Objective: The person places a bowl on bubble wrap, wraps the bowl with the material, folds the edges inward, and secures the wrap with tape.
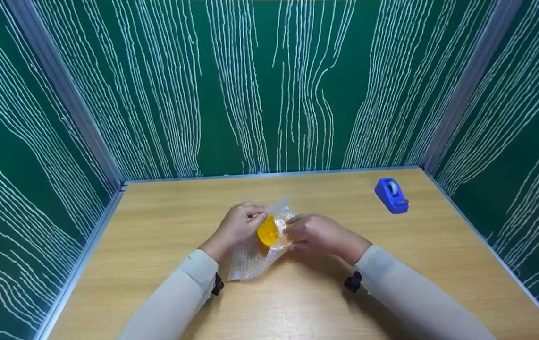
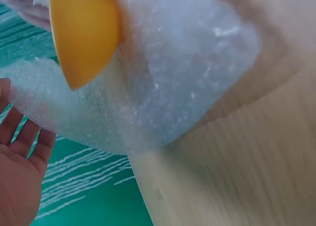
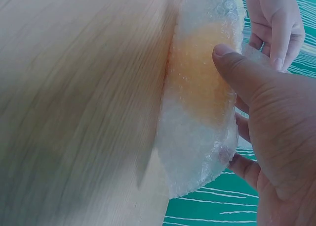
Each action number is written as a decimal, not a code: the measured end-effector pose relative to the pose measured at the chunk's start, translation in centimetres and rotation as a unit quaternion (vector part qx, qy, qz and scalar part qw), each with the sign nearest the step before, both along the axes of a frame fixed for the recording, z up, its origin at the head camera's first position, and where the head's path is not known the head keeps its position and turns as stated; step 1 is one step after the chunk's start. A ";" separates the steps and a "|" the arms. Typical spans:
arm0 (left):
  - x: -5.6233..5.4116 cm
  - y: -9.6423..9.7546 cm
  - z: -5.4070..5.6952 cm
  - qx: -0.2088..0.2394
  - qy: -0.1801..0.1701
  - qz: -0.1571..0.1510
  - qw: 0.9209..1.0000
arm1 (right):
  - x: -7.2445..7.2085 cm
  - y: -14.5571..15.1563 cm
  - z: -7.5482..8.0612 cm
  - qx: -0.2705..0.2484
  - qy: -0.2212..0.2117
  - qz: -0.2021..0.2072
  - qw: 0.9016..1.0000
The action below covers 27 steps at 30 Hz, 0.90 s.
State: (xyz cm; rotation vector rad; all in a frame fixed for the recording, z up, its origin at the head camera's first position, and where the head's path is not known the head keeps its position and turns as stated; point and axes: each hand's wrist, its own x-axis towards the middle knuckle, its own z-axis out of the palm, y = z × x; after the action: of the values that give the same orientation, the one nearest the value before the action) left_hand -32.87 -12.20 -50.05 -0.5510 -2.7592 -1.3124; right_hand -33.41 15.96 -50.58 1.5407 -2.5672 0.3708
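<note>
A yellow-orange rounded piece point(image 1: 266, 230), bowl-like with a curved side, lies on a sheet of clear bubble wrap point(image 1: 250, 262) near the middle of the table. My left hand point(image 1: 240, 223) pinches an edge of the wrap at the far left side of the piece. From the right, my right hand point(image 1: 320, 234) grips the wrap folded over part of the piece. In the right wrist view the thumb point(image 3: 242, 70) presses on the wrap, the yellow showing through, while the other fingers are partly hidden behind it. The left wrist view shows the piece's bare side.
A blue tape dispenser point(image 1: 392, 196) with a roll stands at the back right of the wooden table point(image 1: 165, 226). Green walls point(image 1: 298, 94) with white wavy lines enclose the table's back and sides. Dark wrist devices point(image 1: 353, 282) sit under both sleeves.
</note>
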 end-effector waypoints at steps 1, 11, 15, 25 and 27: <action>0.1 0.2 -0.1 -0.013 0.002 -0.006 1.000 | 0.0 0.0 0.0 0.000 0.003 0.002 1.000; 0.9 1.8 -0.9 -0.141 0.055 -0.070 0.986 | 0.1 0.3 -0.3 0.009 0.019 -0.005 1.000; 1.1 2.1 -1.0 -0.178 0.067 -0.084 0.978 | 0.2 0.3 -0.3 0.003 0.021 -0.003 1.000; 1.0 2.7 -1.5 -0.234 0.093 -0.095 0.963 | 0.5 0.8 -0.7 -0.049 0.049 -0.013 0.998; 1.0 2.8 -1.5 -0.236 0.091 -0.096 0.963 | 0.7 0.8 -0.8 -0.068 0.057 -0.017 0.996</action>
State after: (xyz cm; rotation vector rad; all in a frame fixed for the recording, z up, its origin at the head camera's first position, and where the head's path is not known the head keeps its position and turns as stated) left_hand -31.90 -9.37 -51.59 -0.9286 -2.9123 -0.5693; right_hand -32.74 16.79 -51.42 1.4257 -2.4242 0.4304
